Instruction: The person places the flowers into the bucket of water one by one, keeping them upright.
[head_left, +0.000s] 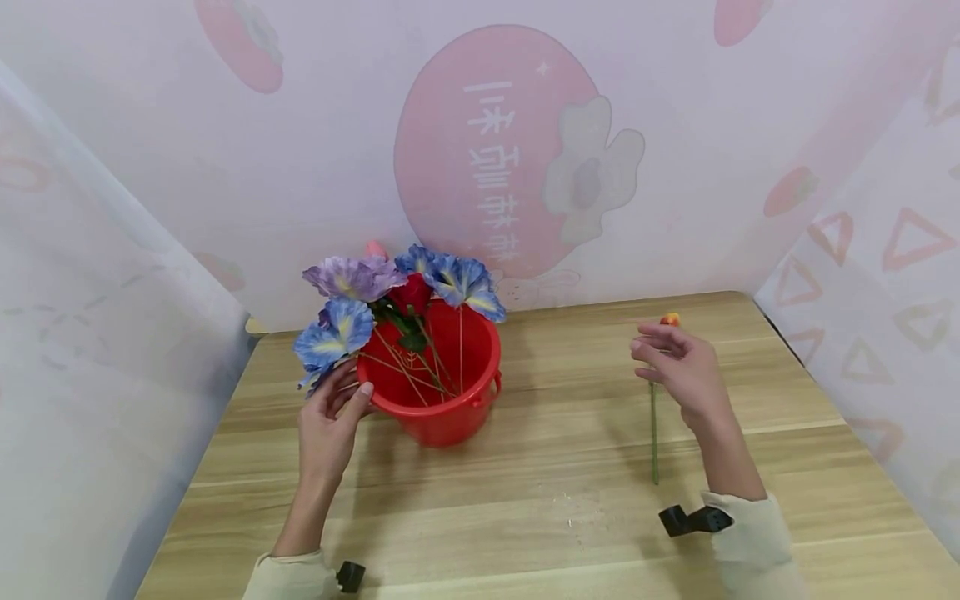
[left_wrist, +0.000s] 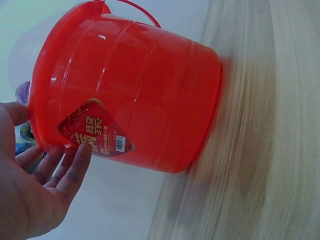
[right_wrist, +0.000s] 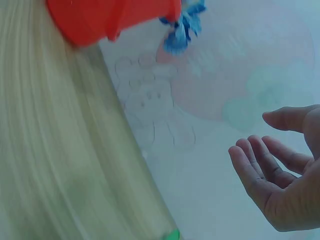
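A red bucket [head_left: 442, 427] stands upright on the table, left of centre. My left hand [head_left: 330, 425] grips its near left rim, thumb at the lip and fingers against the outer wall under it. Artificial flowers lean inside the bucket: blue irises [head_left: 465, 283], a purple bloom [head_left: 354, 278] and a red rose [head_left: 411, 294]. Over at the right, my right hand [head_left: 678, 367] hovers with relaxed fingers and holds nothing. Below it lies an orange-yellow flower [head_left: 670, 319] with a thin green stem [head_left: 654, 442]; the hand hides part of it.
The wooden table [head_left: 525, 517] reaches back to a pale printed backdrop [head_left: 315, 150]. Cloth walls also rise at the left and right sides. Small shiny specks [head_left: 573, 523] lie near the front middle. The bucket's red handle [left_wrist: 137, 9] shows in the left wrist view.
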